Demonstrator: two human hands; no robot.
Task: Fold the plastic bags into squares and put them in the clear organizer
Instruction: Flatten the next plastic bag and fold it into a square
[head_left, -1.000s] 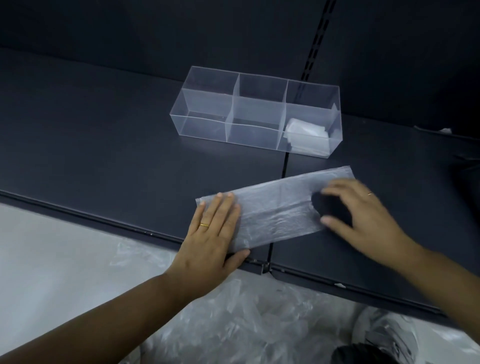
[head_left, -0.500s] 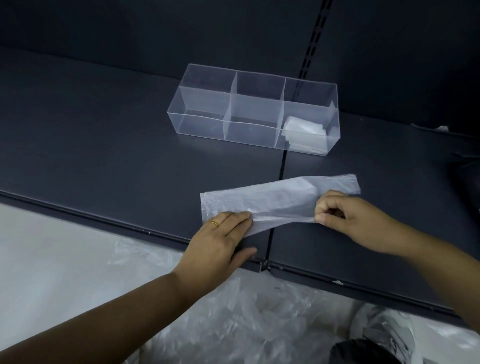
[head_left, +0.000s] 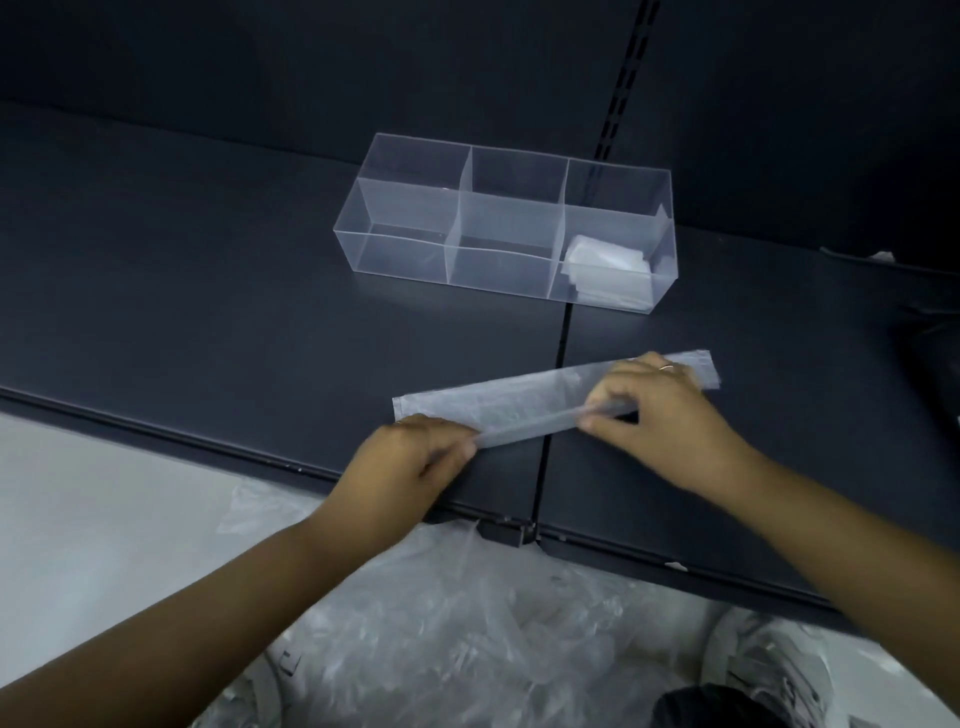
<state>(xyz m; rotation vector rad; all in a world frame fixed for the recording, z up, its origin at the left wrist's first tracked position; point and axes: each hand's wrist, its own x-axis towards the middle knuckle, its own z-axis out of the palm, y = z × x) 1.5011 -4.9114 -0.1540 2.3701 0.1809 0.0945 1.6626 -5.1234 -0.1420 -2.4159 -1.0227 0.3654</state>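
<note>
A translucent plastic bag (head_left: 519, 400) lies on the dark shelf as a long narrow strip, its near edge lifted. My left hand (head_left: 410, 467) pinches that near edge at the strip's left end. My right hand (head_left: 660, 415) pinches the same edge further right and covers part of the strip. Behind them stands the clear organizer (head_left: 405, 208) with three compartments; a folded bag (head_left: 608, 262) lies in the right one, and the left and middle ones hold nothing.
The dark shelf (head_left: 208, 312) has a seam running front to back under the strip and a front edge just below my hands. A heap of loose plastic bags (head_left: 441, 639) lies on the floor below. A shoe (head_left: 769, 670) shows at bottom right.
The bag went from a wide flat sheet under flat hands to a narrow strip. Both hands now pinch its near long edge and have raised it toward the far side.
</note>
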